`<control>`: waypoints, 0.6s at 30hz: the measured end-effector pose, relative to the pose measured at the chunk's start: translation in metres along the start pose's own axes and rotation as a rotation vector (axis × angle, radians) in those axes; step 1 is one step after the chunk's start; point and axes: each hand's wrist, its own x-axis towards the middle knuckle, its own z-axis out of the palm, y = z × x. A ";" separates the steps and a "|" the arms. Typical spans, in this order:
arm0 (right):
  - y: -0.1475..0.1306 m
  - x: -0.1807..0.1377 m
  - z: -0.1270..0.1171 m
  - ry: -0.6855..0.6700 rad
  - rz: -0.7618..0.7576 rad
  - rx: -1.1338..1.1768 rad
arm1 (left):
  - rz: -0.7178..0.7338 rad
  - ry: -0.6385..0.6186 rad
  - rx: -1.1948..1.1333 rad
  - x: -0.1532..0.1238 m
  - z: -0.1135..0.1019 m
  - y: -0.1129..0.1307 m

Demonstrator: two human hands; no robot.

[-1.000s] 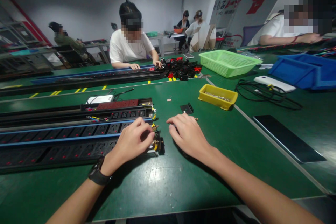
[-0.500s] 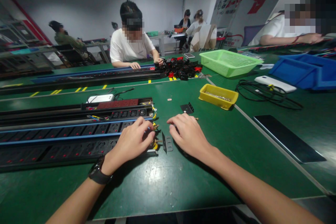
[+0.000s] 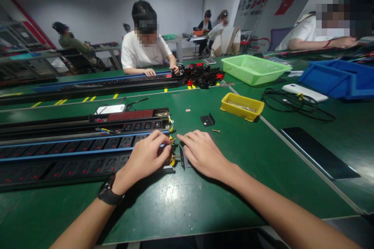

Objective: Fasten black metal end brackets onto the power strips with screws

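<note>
My left hand (image 3: 150,149), with a black watch on the wrist, rests over the ends of the power strips. Its thumb and forefinger are closed at a yellow wire (image 3: 172,140) with a small brass-coloured piece by it. Just right of this, my right hand (image 3: 203,149) is open, palm down, fingertips near the wire end. Beneath its fingers stands a black end bracket (image 3: 182,158), partly hidden. The nearest power strip (image 3: 70,168) has black sockets with red dots; a blue-edged strip (image 3: 102,146) lies behind it.
Ahead of my right hand lie a loose black bracket (image 3: 207,120) and a screw (image 3: 216,131). Beyond are a yellow tray (image 3: 242,114) of small metal parts, a green basket (image 3: 257,78), blue bins (image 3: 330,81) and a black cable (image 3: 292,103). A phone (image 3: 318,153) lies right; a co-worker (image 3: 146,52) sits opposite.
My right hand has moved left, toward the wire end and over the bracket, uncovering the screw on the table. My left hand stays nearly still.
</note>
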 end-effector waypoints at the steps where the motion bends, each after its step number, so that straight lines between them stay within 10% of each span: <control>1: -0.001 0.000 0.001 -0.005 -0.008 -0.003 | 0.003 0.006 -0.002 0.000 0.000 0.000; 18: 0.005 0.026 0.019 0.056 0.029 -0.030 | -0.019 0.005 0.001 0.000 0.002 -0.002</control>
